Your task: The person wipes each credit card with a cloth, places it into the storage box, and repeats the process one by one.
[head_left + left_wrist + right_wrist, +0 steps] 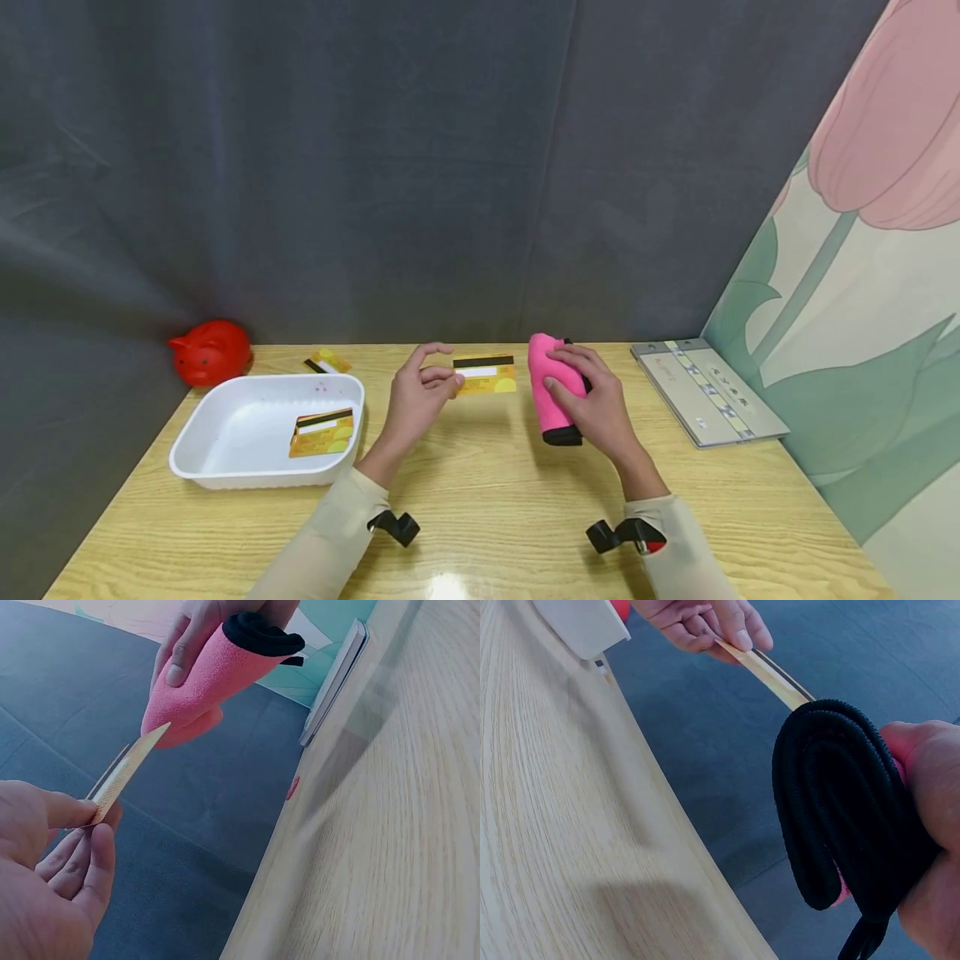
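My left hand [422,395] pinches a yellow card [486,375] with a black stripe and a white strip, thumb on its near face, held above the table. In my right hand [594,402] is a folded pink cloth [553,387] with black edging, gripped from its right side. The head view shows a small gap between card and cloth. From the left wrist, the card [129,774] appears edge-on beneath the pink cloth [217,679]. The right wrist view shows the cloth's folded black edge [840,802], which hides most of my right fingers.
A white plastic tub [225,479] at left holds several similar yellow cards [322,433]. Another card [327,361] lies behind it. A red piggy bank [212,353] stands at the back left corner. Grey booklets [708,390] lie at right near the flowered wall. Dark curtain backs the table [480,500].
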The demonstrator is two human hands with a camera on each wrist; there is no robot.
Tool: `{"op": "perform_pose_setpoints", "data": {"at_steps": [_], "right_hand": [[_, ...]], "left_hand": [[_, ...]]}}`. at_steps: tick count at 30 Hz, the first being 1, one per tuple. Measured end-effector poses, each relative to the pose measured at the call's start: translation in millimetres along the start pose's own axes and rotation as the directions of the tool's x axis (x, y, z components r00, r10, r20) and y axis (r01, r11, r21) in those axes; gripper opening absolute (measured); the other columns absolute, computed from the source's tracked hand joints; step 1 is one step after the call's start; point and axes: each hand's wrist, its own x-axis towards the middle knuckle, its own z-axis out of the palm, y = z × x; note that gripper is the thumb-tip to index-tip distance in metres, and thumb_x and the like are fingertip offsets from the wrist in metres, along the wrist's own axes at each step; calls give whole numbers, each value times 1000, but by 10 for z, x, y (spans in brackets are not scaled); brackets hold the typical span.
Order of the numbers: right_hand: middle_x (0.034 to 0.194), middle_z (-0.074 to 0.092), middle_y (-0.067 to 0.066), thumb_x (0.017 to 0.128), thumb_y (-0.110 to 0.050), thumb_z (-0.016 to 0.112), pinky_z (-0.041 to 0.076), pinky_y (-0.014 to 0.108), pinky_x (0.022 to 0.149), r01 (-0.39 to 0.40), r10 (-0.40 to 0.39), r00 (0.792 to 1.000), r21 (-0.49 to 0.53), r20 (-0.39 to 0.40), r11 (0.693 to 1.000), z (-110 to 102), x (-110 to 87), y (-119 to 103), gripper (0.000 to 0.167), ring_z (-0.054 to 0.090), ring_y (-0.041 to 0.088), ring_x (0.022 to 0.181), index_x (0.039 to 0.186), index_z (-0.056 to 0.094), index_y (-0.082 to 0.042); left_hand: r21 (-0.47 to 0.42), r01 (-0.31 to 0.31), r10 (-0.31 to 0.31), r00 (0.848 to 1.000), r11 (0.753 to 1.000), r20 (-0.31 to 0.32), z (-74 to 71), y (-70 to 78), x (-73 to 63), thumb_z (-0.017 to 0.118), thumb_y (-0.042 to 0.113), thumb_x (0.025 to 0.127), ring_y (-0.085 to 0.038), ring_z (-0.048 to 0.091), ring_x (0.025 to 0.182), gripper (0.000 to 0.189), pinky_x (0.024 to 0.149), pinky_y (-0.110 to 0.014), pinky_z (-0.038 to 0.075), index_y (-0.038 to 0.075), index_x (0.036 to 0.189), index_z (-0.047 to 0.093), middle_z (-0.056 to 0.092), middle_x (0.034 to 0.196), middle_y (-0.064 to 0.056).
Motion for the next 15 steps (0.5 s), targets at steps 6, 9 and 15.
{"op": "perform_pose_setpoints", "data": {"at_steps": [6, 9, 15], "right_hand": [[140, 62, 8, 90, -13, 80, 45, 13, 97, 9, -9, 1000, 16, -8, 1000, 0, 3, -7, 39, 59, 27, 130, 128, 72, -14], [140, 63, 8, 90, -12, 80, 43, 9, 97, 25, -24, 1000, 27, -19, 999, 0, 5, -9, 39, 59, 27, 130, 127, 72, -14], [140, 63, 8, 90, -11, 80, 43, 8, 97, 59, -57, 998, 55, -27, 997, 15, -5, -44, 38, 58, 26, 129, 127, 73, -14]], "left_hand": [[-12, -5, 6, 999, 1000, 39, -1, 3, -10, 76, 7, 93, -22, 76, 91, 25, 82, -33, 64, 11, 117, 74, 78, 105, -16], [1, 1, -1, 999, 1000, 51, 2, 5, -14, 75, 6, 92, -20, 75, 94, 30, 82, -26, 62, 13, 121, 75, 78, 108, -13], [-10, 0, 1, 998, 1000, 62, 22, -1, -10, 74, 3, 92, -16, 74, 97, 37, 82, -22, 61, 10, 128, 72, 77, 112, -13]]}}
